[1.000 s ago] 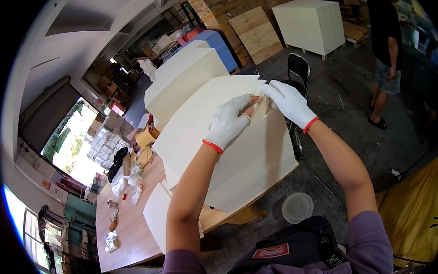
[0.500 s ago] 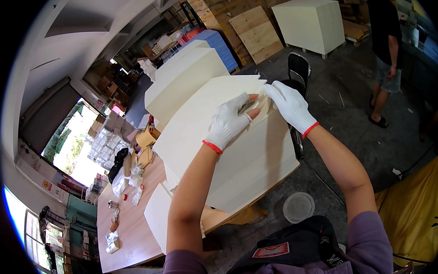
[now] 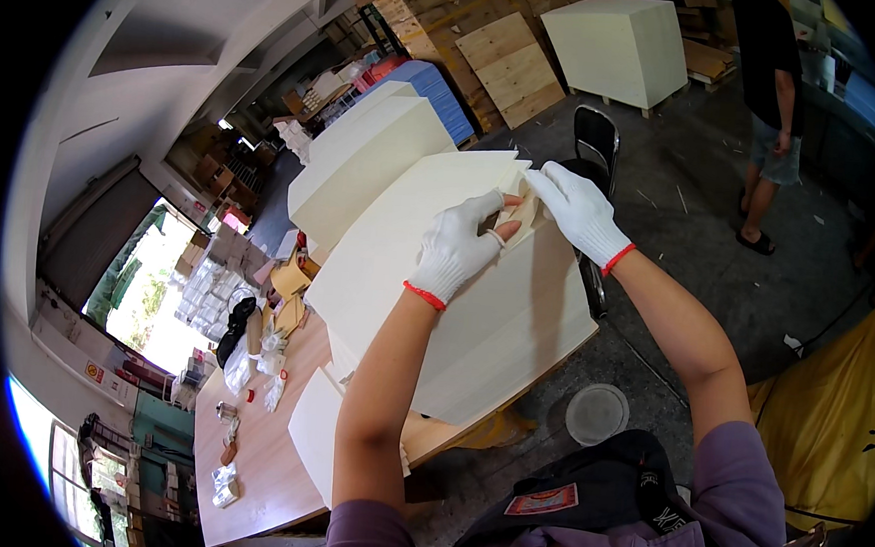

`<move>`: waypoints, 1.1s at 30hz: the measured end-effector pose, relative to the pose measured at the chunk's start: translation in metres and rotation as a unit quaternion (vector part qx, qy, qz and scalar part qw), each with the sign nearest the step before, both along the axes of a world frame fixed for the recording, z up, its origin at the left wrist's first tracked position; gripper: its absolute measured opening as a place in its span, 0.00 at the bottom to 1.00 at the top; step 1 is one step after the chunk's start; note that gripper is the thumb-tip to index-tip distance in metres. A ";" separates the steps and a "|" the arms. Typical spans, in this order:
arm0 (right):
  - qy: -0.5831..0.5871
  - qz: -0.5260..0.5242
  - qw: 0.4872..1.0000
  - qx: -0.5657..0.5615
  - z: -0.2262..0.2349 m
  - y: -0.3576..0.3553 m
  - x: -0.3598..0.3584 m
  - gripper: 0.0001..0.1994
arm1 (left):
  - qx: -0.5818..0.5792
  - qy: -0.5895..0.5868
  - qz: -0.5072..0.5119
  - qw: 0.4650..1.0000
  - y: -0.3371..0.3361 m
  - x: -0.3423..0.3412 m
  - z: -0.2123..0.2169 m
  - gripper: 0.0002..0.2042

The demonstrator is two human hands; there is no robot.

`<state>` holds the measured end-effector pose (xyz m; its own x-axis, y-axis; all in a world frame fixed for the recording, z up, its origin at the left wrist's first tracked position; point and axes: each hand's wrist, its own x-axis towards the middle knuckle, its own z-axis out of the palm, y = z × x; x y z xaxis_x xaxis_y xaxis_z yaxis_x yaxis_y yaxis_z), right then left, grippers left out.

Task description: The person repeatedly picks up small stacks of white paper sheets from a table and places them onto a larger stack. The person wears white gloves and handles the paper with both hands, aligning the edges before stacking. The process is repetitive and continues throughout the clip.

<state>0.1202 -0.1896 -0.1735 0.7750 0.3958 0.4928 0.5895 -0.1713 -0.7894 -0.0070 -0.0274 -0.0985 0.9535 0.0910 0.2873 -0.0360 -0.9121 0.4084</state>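
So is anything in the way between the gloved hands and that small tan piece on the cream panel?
Nothing visible: the left hand and right hand both already touch the small tan piece on the curved cream panel.

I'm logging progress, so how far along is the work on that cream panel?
Done: nothing looks finished. In hand: the left hand and right hand, both gloved, pinch a small tan piece against the cream panel on the wooden table. Left: more cream panels behind look untouched.
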 end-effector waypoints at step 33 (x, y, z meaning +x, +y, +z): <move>0.025 -0.002 1.000 -0.014 0.007 -0.003 -0.006 0.27 | 0.046 -0.075 -0.035 0.996 0.001 0.000 -0.005 0.16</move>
<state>0.1147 -0.1925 -0.1669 0.7996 0.4059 0.4425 0.5491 -0.1957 -0.8125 -0.0068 -0.0266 -0.1031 0.9026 -0.0073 0.4304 -0.1548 -0.9385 0.3086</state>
